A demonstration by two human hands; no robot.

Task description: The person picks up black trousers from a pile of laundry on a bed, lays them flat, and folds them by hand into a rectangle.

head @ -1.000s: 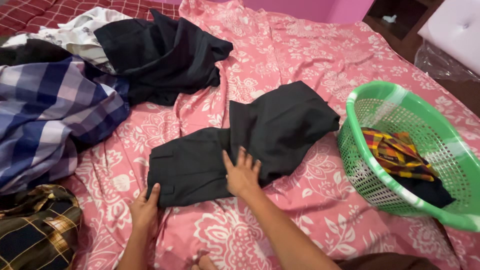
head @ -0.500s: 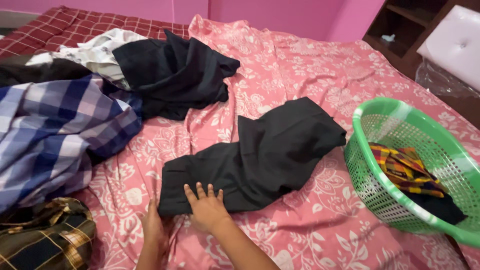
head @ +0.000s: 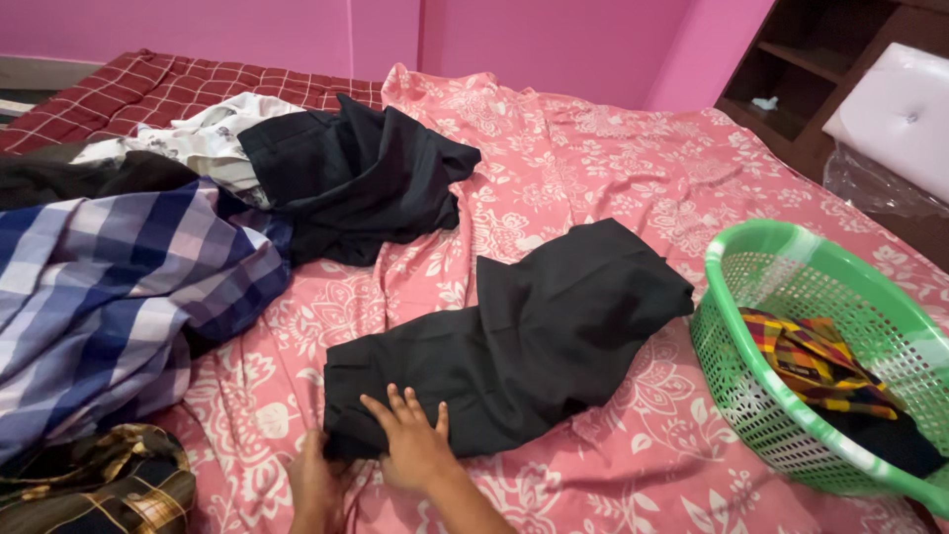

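black trousers (head: pixel 514 346) under both hands, green basket (head: pixel 791 259) holding checked cloth (head: pixel 816 364)

One green basket (head: pixel 791 297), two hands (head: pixel 415 450), five loose garments (head: pixel 534 336)

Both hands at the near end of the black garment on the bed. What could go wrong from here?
1. Only the near edge of the black garment is under the right hand and left hand; its far end lies bunched, so creases may get pressed in.
2. The far end reaches close to the green basket; moving the cloth could nudge it.
3. The pink sheet is already rumpled and may bunch further.
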